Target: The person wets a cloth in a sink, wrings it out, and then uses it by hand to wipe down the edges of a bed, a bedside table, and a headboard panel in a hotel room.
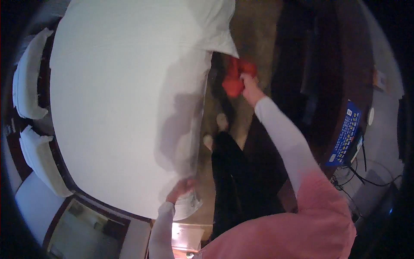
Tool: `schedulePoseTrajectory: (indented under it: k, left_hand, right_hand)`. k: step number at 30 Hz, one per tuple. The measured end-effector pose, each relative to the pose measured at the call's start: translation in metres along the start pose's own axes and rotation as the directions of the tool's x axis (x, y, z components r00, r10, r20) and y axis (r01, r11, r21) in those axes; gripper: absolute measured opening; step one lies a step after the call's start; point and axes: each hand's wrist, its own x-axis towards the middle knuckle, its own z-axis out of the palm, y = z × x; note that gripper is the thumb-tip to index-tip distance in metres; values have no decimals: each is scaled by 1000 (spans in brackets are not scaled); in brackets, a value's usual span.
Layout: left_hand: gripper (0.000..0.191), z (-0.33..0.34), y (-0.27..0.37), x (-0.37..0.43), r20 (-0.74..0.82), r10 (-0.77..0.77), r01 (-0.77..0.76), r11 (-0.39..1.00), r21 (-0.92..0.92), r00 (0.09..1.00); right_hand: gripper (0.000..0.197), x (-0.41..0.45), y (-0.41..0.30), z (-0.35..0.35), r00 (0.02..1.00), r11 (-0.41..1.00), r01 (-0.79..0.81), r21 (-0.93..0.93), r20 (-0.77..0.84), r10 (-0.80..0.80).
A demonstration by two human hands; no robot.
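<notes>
In my right hand (251,86) is a red object (233,84), blurred, perhaps a cloth or a bag. It hangs over the floor beside the bed, near a pointed corner of the white sheet (223,42). My left hand (181,190) lies at the near side edge of the bed (113,97), touching the white bedding; its fingers are blurred, so whether they grip the fabric cannot be told. Below the hand the bedding bunches into a fold (187,207) at the corner. My shadow falls across the smooth white sheet.
Two white pillows or folded covers (30,77) stand along the far left side. A dark desk on the right carries a blue printed sign (344,134), a router (357,150) and loose cables (343,181). Brown floor (207,162) runs between bed and desk. A lit surface (187,236) is below.
</notes>
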Motion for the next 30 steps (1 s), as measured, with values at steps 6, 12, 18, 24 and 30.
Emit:
schedulePoseTrajectory:
  k: [6,12,18,24,30]
  left_hand:
    - [38,-127,278,59,-443,607,-751,531,-392,660]
    - [54,-173,411,154,-441,297,-529,399,-749,847]
    - [48,-183,488,187,-321,272,-421,569,-707,907]
    - [60,-185,600,89,-169,612,-374,224,-900,772]
    - [54,-216,701,39,-151,769,-247,10,-969,621]
  right_hand:
    - [13,-138,49,-39,940,940,-341,28,-4,341]
    - [34,-229,72,15,915,907,-398,-135,9,403]
    - [40,-191,111,52,753,750,-659,64,51,657]
    - [27,-44,37,112,685,722,-674,-155,234,690]
    - [36,145,-88,167,824,754,268,-600,548,143]
